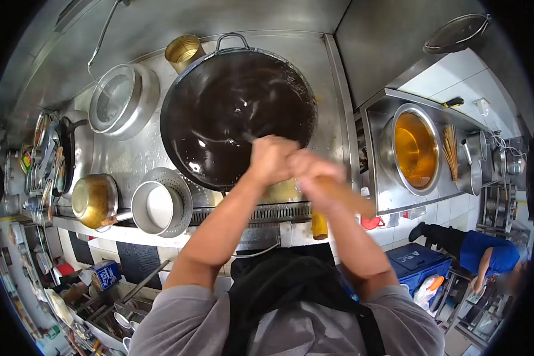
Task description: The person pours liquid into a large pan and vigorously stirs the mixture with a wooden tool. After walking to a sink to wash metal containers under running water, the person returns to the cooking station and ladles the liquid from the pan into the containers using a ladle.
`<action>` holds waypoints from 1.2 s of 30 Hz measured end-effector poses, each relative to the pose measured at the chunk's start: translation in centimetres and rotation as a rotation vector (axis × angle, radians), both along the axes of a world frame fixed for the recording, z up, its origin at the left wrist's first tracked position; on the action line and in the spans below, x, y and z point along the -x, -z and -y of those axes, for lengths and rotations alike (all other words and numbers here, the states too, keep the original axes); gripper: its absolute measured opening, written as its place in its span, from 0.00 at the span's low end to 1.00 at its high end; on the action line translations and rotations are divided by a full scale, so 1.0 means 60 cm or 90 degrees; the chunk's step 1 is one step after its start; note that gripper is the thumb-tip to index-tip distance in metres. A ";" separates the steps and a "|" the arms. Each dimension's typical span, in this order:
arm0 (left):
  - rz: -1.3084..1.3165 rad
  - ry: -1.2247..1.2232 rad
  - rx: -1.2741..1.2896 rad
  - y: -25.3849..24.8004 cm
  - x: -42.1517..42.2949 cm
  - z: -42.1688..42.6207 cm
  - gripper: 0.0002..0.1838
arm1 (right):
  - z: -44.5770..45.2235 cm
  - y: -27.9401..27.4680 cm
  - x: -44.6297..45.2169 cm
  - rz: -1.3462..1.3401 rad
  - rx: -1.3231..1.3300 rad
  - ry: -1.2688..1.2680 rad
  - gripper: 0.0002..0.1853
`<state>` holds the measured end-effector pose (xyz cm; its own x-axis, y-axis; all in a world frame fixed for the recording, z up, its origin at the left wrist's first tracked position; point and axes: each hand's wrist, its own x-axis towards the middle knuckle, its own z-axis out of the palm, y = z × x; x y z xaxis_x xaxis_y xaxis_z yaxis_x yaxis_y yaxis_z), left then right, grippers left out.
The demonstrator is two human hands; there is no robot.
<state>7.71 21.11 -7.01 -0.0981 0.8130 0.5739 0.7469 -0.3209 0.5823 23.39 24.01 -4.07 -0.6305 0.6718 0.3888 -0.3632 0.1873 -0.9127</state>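
The big black wok [165,118] was upper centre in the frame, its middle up and left of both hands, with dark liquid [219,98] in it. Left hand [271,159] and right hand [319,171] were both clenched round one wooden handle [355,199], right one pretty blurry tbh. That handle slanted from lower right toward upper left, far end at the liquid, couldn't tell how deep. Left hand was nearer the wok's middle.

The grey shirt [299,337] has short slvs [183,308]; over it, blk apron [285,270] w/ two shoulder straps [371,333], also blk.
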 end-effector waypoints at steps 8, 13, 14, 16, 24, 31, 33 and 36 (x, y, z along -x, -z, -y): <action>-0.187 -0.033 0.060 0.012 0.062 -0.003 0.15 | 0.007 -0.042 0.062 0.072 -0.125 -0.032 0.12; 0.107 -0.042 -0.003 -0.024 -0.041 -0.048 0.12 | -0.071 -0.056 -0.014 -0.069 -0.047 -0.129 0.10; 0.106 -0.001 -0.047 -0.017 -0.018 -0.068 0.12 | -0.061 -0.069 0.009 -0.019 0.042 -0.049 0.09; 0.080 0.045 -0.062 -0.024 0.016 -0.056 0.10 | -0.050 -0.062 0.074 0.016 -0.019 -0.010 0.06; 0.133 0.004 -0.022 -0.031 -0.031 -0.060 0.13 | -0.053 -0.055 0.010 -0.080 -0.018 -0.085 0.12; 0.027 0.003 0.025 -0.003 0.023 0.030 0.13 | 0.010 -0.024 0.030 -0.018 -0.095 -0.065 0.15; 0.033 -0.022 0.058 -0.014 -0.018 -0.008 0.09 | -0.025 -0.042 -0.007 -0.061 -0.017 -0.102 0.15; 0.145 0.036 -0.011 -0.015 0.004 -0.055 0.12 | -0.024 -0.057 0.016 0.046 0.075 -0.049 0.14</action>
<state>7.49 24.40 -6.10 -0.1808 0.8109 0.5566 0.5773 -0.3706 0.7275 22.43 25.48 -0.63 -0.7048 0.6590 0.2627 -0.3054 0.0524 -0.9508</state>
